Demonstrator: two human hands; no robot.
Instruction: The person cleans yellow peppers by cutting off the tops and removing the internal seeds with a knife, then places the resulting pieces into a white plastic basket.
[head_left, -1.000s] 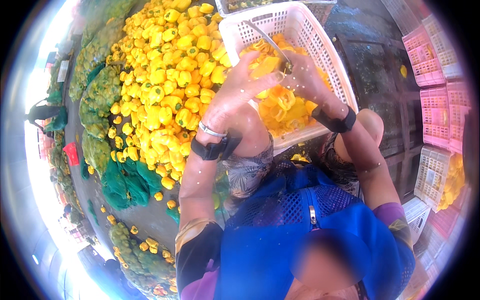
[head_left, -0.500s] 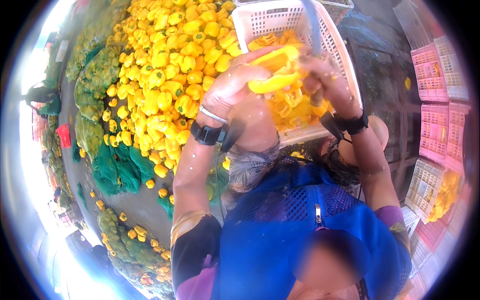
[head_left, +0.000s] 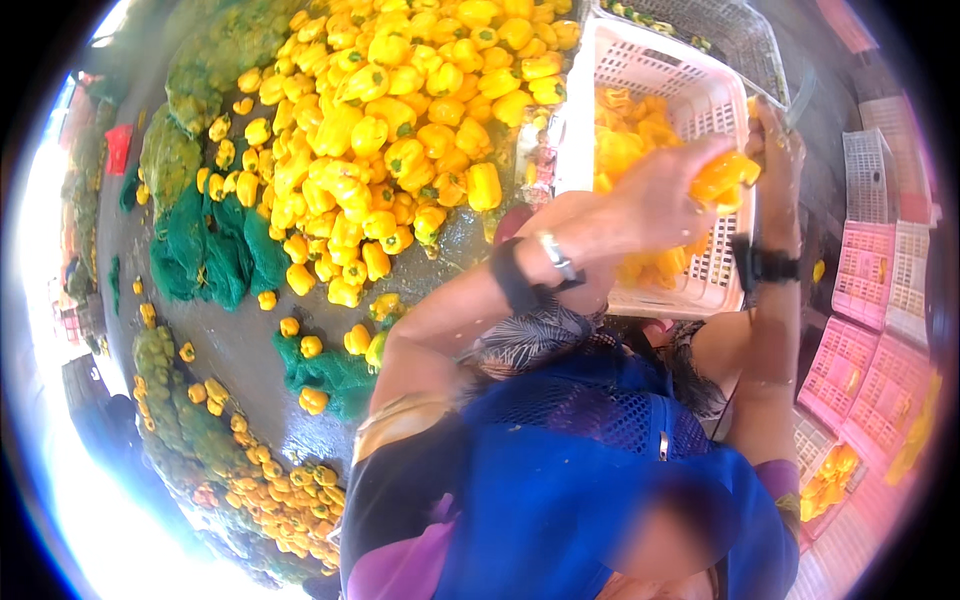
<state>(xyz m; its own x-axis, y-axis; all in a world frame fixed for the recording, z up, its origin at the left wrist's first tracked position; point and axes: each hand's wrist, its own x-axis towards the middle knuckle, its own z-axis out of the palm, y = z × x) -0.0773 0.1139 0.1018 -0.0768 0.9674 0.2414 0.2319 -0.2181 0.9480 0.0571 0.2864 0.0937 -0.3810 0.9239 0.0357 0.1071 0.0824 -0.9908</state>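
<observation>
My left hand is closed around a cut yellow bell pepper, above the right part of a white plastic crate. Cut yellow pepper pieces lie inside that crate. Just beyond its right rim is my right hand, with curled fingers and a narrow grey-blue knife blade sticking up from it. The knife's handle is hidden in the grip. The two hands are apart, and part of the crate's contents is hidden behind my left hand and forearm.
A big heap of whole yellow peppers spreads over the wet floor at left. Green net and filled net sacks lie past it. Another crate stands behind mine. Pink crates line the right side.
Both hands have moved right and drawn apart; the pepper, formerly spread between them, is now in the left alone. The crate and heap appear further right as the view shifted.
</observation>
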